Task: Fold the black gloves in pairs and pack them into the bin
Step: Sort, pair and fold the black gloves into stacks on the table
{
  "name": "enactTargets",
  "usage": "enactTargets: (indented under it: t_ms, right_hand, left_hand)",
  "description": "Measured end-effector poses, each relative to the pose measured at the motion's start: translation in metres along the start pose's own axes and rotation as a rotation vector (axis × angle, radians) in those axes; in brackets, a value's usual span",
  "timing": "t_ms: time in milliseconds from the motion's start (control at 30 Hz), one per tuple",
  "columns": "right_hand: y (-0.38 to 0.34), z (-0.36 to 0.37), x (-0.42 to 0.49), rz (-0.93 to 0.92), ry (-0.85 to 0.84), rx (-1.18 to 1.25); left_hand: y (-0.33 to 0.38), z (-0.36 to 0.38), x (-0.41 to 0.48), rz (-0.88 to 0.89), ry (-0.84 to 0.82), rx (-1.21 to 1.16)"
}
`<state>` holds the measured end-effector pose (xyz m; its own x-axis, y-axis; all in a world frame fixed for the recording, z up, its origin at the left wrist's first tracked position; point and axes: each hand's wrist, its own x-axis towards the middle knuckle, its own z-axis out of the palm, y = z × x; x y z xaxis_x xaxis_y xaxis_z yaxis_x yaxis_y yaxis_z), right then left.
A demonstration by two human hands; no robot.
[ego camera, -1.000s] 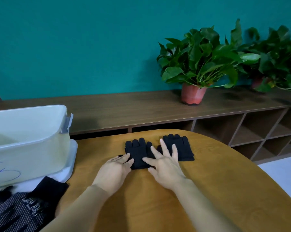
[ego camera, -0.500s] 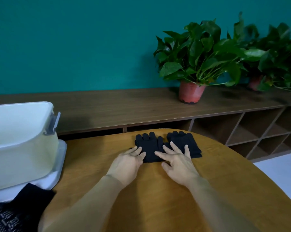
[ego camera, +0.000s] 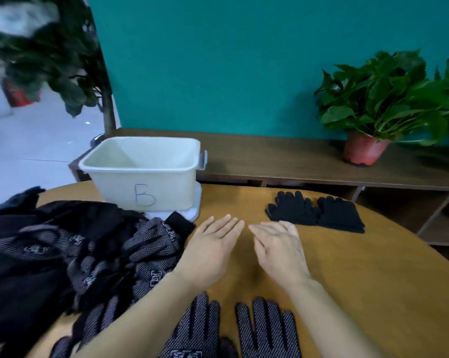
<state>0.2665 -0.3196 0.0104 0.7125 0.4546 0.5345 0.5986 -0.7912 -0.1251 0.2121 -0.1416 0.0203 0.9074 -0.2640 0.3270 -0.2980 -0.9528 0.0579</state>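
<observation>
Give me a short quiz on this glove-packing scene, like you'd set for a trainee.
1. True or false: the left hand and the right hand each grip a glove.
2. Where do the plain black gloves lie? A: inside the bin. B: on the table, to the right of the white bin. C: on the shelf by the potted plant.
3. Fill in: the letter written on the front of the white bin is ___.
Key: 1 false, both hands are open and hold nothing; 2 B; 3 B.
</observation>
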Motion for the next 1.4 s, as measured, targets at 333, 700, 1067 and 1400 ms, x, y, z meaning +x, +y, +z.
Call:
enactTargets:
  t_ms: [333, 700, 1067, 1400]
  right_hand:
    - [-0.128, 0.007, 0.007, -0.061, -0.192, 0.069]
    - [-0.169, 0.071, 0.069, 0.248, -0.397, 0.113]
    - [-0.185, 0.054, 0.018, -0.327, 0.124, 0.174]
    - [-0.189, 0.044, -0.007, -0.473, -0.041, 0.078]
  left_hand:
    - [-0.116, -0.061, -0.13, -0.212, 0.122, 0.137]
    - [-0.181, -0.045, -0.115, -0.194, 0.177, 0.128]
    - [-0.194, -0.053, -0.131, -0.241, 0.318, 0.104]
    - [-0.159, -0.05, -0.134, -0.535, -0.038, -0.22]
